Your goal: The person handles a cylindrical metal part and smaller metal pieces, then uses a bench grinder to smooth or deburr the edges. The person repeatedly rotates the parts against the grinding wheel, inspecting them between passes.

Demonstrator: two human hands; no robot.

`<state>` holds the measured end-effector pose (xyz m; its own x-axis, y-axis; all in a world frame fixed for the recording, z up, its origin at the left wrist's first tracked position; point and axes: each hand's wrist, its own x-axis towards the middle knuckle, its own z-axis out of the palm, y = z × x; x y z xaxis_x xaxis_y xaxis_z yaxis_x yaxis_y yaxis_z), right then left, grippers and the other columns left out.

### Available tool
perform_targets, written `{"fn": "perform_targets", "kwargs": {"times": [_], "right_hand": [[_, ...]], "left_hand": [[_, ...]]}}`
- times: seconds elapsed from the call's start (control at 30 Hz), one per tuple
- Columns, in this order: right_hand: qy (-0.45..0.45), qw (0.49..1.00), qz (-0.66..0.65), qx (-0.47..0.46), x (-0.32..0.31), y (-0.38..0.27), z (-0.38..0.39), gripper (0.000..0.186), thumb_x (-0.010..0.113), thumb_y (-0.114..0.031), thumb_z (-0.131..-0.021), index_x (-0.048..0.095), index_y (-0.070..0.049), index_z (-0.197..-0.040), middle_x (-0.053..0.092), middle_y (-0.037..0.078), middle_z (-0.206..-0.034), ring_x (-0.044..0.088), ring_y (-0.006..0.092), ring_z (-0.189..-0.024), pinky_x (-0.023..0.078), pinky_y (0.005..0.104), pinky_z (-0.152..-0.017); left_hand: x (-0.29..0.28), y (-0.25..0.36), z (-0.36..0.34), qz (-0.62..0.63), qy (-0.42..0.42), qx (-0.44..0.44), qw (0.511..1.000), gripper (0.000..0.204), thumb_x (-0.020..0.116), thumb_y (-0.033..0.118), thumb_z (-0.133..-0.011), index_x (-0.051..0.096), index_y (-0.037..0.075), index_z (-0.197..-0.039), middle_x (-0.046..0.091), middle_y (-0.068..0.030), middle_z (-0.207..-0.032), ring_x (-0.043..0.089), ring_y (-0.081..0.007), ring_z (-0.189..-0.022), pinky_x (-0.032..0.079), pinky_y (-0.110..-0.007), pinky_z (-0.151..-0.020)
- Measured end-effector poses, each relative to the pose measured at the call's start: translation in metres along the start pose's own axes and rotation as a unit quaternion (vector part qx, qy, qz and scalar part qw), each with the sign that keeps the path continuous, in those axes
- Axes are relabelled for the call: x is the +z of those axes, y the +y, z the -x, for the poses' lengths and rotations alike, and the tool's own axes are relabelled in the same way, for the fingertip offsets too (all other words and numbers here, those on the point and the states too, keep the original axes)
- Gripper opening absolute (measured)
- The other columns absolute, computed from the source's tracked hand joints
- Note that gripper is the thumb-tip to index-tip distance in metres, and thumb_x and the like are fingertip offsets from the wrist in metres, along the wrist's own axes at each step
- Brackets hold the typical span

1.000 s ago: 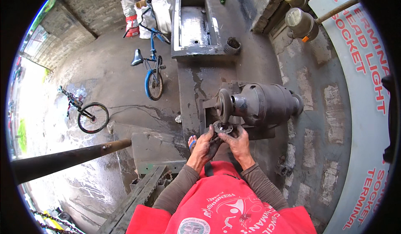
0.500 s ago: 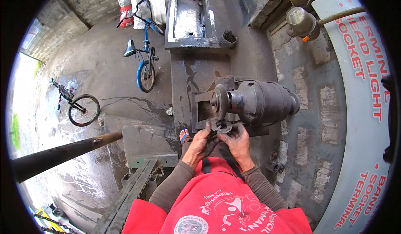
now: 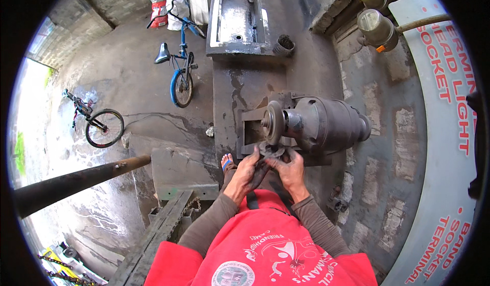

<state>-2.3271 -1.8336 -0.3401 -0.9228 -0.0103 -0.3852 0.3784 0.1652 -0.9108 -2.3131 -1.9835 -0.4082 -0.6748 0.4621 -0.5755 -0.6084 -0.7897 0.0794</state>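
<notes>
My left hand [image 3: 247,169] and my right hand [image 3: 289,171] both grip a dark, grimy metal part [image 3: 270,151], thumbs pressed on it and fingertips partly hidden. The part is held just below a round grinding or buffing wheel [image 3: 273,123] on a large grey bench motor [image 3: 326,123]; I cannot tell whether it touches the wheel. The motor sits on a metal base [image 3: 244,137]. A sandalled foot [image 3: 227,161] shows to the left of my hands.
A blue bicycle [image 3: 179,79], another bicycle [image 3: 104,128], white sacks [image 3: 196,1], a metal trough [image 3: 217,49] and a bucket [image 3: 283,50] stand beyond. A pipe [image 3: 76,184] and timber beam [image 3: 158,225] flank me at left; capped pipes [image 3: 377,31] and a signboard [image 3: 444,153] are right.
The view has shifted a little, raising the background in the picture. Both hands still grip the part below the wheel, with the part turned slightly and my thumbs moved on it.
</notes>
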Motion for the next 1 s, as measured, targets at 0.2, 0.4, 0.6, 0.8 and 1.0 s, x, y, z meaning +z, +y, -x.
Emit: {"fn": "perform_targets", "kwargs": {"times": [0.2,0.4,0.6,0.8,1.0], "right_hand": [[0.044,0.998,-0.044,0.017,0.003,-0.012,0.004,0.051,0.092,-0.01,-0.073,0.064,0.001,-0.114,0.072,0.009,-0.107,0.068,0.016,-0.098,0.056,0.0313,-0.087],[0.093,0.994,-0.019,-0.058,0.007,-0.003,0.007,0.045,0.091,-0.008,-0.075,0.064,0.001,-0.111,0.072,0.009,-0.106,0.069,0.0164,-0.099,0.056,0.0306,-0.086],[0.002,0.986,-0.163,-0.021,0.019,0.005,0.027,0.07,0.089,0.0,-0.074,0.05,-0.001,-0.132,0.065,0.008,-0.121,0.065,0.0182,-0.112,0.055,0.0332,-0.1],[-0.041,0.99,-0.136,-0.016,0.014,0.018,0.026,0.058,0.086,0.0,-0.078,0.057,0.003,-0.127,0.067,0.009,-0.119,0.066,0.0183,-0.109,0.054,0.0335,-0.1],[0.083,0.99,0.099,-0.049,0.027,0.032,0.004,0.058,0.091,-0.019,-0.075,0.06,0.002,-0.119,0.072,0.013,-0.105,0.07,0.0209,-0.096,0.055,0.036,-0.086]], "left_hand": [[0.002,-0.002,0.003,-0.063,-0.004,-0.006,0.998,0.051,0.056,0.049,-0.103,0.065,0.002,-0.119,0.068,-0.0068,-0.113,0.064,-0.0166,-0.098,0.054,-0.03,-0.087],[0.003,-0.002,-0.006,-0.036,-0.057,-0.001,0.998,0.046,0.056,0.046,-0.103,0.066,0.004,-0.119,0.07,-0.0058,-0.111,0.066,-0.017,-0.098,0.055,-0.031,-0.086],[-0.026,0.009,0.012,-0.104,-0.088,0.041,0.99,0.048,0.056,0.046,-0.103,0.063,0.003,-0.123,0.07,-0.0043,-0.111,0.065,-0.0153,-0.096,0.055,-0.031,-0.081],[-0.03,0.015,0.007,-0.118,-0.084,-0.031,0.989,0.05,0.053,0.048,-0.105,0.062,0.004,-0.128,0.069,-0.0051,-0.118,0.065,-0.0156,-0.1,0.054,-0.034,-0.085],[-0.007,0.01,0.025,-0.107,-0.017,0.049,0.993,0.048,0.056,0.039,-0.105,0.057,0.006,-0.138,0.067,-0.0051,-0.126,0.062,-0.0183,-0.115,0.052,-0.036,-0.097]]}}
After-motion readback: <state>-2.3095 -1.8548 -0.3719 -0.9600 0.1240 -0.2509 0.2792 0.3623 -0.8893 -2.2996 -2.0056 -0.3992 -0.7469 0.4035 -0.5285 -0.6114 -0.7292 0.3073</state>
